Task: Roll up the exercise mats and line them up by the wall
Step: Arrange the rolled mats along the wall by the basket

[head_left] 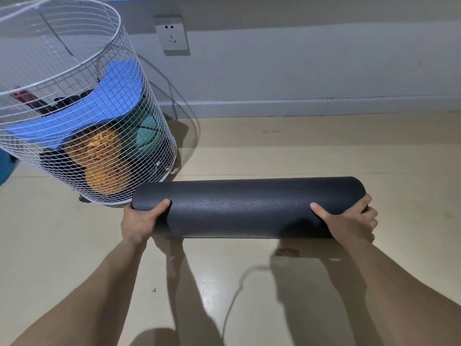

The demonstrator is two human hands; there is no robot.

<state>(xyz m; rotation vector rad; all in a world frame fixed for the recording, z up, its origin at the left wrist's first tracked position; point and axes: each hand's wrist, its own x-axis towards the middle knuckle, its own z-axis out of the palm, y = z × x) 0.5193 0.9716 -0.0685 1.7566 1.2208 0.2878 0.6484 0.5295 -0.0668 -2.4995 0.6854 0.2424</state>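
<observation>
Item: one black exercise mat (249, 208), rolled. Progress: rolling is done for this piece, placing is not. You have it wound into a tight, even cylinder with no loose flap showing. It lies crosswise on the near side of the wire basket (82, 46), its left end just beside the basket's foot and the rest running off to the basket's right. The wall (299, 58) behind the basket is well apart from it. Left to do, by my reckoning: carry it past the basket and set it along that wall. No other mat shows, so whether more wait to be rolled cannot be told. Hold: your left hand (139, 221) grips the end nearest the basket, thumb laid over the top, the rest hidden under the roll. Your right hand (349, 221) grips the end farthest from the basket, thumb on top and fingers (370, 216) curled round the roll's end. Whether the roll rests on the floor (74, 245) or hangs just above it cannot be told. Condition: dark charcoal foam, matt and finely pebbled, even in thickness from end to end; no strap or tie seen. Probably light and springy, and apt to unwind if let go untied.
</observation>
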